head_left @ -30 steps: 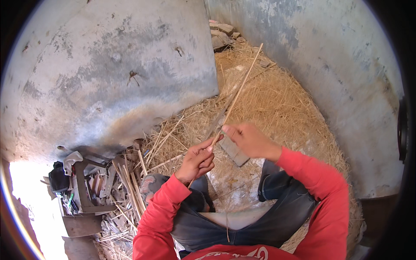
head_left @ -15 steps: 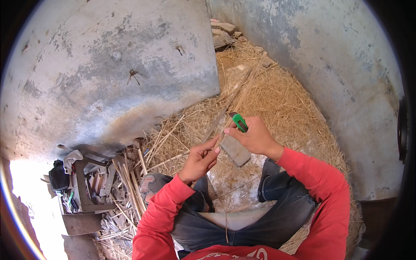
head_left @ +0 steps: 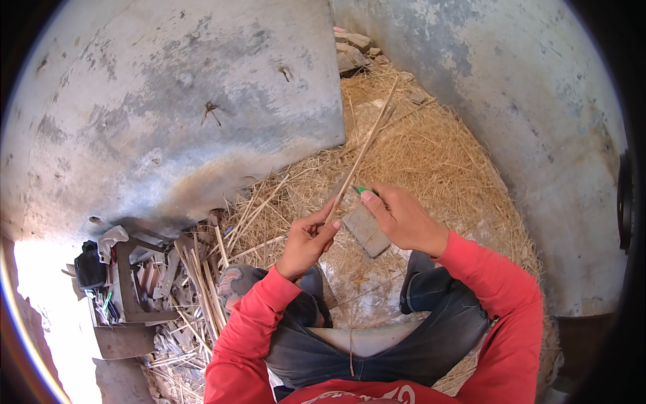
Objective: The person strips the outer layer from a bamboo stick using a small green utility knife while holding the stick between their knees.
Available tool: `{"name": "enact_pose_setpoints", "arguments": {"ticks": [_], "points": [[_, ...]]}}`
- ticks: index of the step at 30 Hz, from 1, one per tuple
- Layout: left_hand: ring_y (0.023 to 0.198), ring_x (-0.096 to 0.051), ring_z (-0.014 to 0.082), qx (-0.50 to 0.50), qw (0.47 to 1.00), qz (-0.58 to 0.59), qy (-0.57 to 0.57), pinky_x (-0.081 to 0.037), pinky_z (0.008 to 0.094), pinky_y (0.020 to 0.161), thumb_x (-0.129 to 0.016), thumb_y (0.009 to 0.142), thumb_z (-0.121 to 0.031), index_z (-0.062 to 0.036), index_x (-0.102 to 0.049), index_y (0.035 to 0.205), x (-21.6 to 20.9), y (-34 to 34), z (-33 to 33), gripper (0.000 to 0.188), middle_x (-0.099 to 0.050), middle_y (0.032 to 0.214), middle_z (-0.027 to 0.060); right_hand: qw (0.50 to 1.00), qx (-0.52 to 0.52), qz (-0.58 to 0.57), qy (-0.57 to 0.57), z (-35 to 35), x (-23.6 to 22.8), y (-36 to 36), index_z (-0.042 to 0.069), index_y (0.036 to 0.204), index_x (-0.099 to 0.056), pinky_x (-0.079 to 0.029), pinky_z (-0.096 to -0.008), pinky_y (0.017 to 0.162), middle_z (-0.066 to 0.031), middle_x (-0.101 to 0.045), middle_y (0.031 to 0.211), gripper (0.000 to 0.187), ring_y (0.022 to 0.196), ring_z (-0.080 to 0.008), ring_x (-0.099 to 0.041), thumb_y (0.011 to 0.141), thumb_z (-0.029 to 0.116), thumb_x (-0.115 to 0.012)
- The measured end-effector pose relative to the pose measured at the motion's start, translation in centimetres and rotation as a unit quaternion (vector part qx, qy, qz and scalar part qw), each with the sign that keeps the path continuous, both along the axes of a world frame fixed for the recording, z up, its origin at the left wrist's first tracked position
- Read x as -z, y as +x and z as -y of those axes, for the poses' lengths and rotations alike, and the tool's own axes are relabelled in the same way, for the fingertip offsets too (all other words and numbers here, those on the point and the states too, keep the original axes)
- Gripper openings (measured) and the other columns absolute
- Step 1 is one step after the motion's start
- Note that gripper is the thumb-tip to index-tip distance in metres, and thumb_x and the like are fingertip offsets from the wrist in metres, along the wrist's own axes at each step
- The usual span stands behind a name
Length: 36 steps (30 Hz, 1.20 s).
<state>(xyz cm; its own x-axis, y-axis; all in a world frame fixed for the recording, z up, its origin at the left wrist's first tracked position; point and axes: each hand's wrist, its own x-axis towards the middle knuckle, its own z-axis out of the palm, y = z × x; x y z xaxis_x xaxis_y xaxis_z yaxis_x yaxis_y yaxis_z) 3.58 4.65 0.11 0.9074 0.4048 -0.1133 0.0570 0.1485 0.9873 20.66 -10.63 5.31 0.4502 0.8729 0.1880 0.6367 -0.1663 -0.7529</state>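
while the left hand (head_left: 308,244) pinches a thin pale stick (head_left: 367,143) between its thumb and fingers, the right hand (head_left: 407,219) is closed around a green cutter (head_left: 364,190), most of its body hidden inside the fist. the stick sits in front of the person, slanting up and to the right from the left hand's grip, its far end over the heap of straw (head_left: 444,161). the cutter's tip is just beside the stick, a little above the left fingertips; i cannot tell whether the two touch. below the cutter, a flat grey block (head_left: 367,231) lies on the floor, partly between the hands as seen from above. both arms wear red sleeves (head_left: 501,286), and the person sits with knees apart in dark jeans (head_left: 437,323). on the left, a bundle of sticks (head_left: 202,289) leans near a dark frame (head_left: 124,283) and a black bag (head_left: 89,266). scuffed grey walls (head_left: 168,87) rise behind the straw.
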Motion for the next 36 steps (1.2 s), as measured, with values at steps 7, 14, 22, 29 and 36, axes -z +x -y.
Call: {"name": "enact_pose_setpoints", "arguments": {"ticks": [7,14,22,29,36], "points": [[0.055,-0.038,-0.0008,-0.004,0.999,-0.032,0.035,-0.031,0.0187,0.049,-0.066,0.096,-0.008,0.0006,-0.054,0.140,-0.4,-0.3,1.0,0.046,-0.049,0.068,-0.0093,0.994,-0.028,0.031,-0.099,-0.4,-0.1,-1.4,-0.002,0.089,-0.065,-0.047,-0.0509,0.062,-0.0265,-0.062,0.072,0.048,0.068,-0.0459,-0.062,0.101,0.042,-0.052],[0.066,-0.036,-0.0018,-0.033,0.992,-0.007,0.120,-0.031,0.0183,0.055,-0.064,0.095,-0.002,0.0012,-0.055,0.140,2.2,-0.8,0.9,0.046,-0.046,0.079,-0.0117,0.992,-0.027,0.055,-0.109,-1.3,0.8,-1.8,0.000,0.088,-0.067,-0.050,-0.0548,0.063,-0.0264,-0.064,0.072,0.053,0.071,-0.0474,-0.064,0.100,0.048,-0.049],[0.065,-0.037,-0.0010,-0.039,0.981,-0.014,0.190,-0.032,0.0190,0.056,-0.064,0.093,-0.003,0.0004,-0.055,0.140,1.5,-1.8,1.0,0.048,-0.046,0.077,-0.0114,0.989,-0.024,0.117,-0.089,-1.3,1.3,-2.1,0.001,0.095,-0.067,-0.047,-0.0542,0.057,-0.0237,-0.062,0.067,0.048,0.063,-0.0466,-0.062,0.100,0.046,-0.052],[0.064,-0.038,0.0000,-0.050,0.972,-0.016,0.229,-0.034,0.0207,0.056,-0.062,0.093,-0.004,0.0019,-0.057,0.137,1.4,-1.9,0.6,0.045,-0.048,0.076,-0.0101,0.983,-0.026,0.136,-0.120,-1.8,1.4,-1.9,0.004,0.099,-0.066,-0.051,-0.0535,0.062,-0.0225,-0.066,0.074,0.051,0.069,-0.0468,-0.064,0.102,0.050,-0.045],[0.061,-0.042,0.0023,-0.044,0.956,-0.052,0.285,-0.041,0.0242,0.056,-0.060,0.091,-0.006,0.0000,-0.061,0.132,1.2,-3.5,0.6,0.042,-0.047,0.068,0.0042,0.982,0.008,0.120,-0.142,-2.3,2.3,0.3,0.002,0.118,-0.064,-0.051,-0.0543,0.078,-0.0279,-0.067,0.087,0.055,0.086,-0.0457,-0.066,0.105,0.049,-0.038]]}}
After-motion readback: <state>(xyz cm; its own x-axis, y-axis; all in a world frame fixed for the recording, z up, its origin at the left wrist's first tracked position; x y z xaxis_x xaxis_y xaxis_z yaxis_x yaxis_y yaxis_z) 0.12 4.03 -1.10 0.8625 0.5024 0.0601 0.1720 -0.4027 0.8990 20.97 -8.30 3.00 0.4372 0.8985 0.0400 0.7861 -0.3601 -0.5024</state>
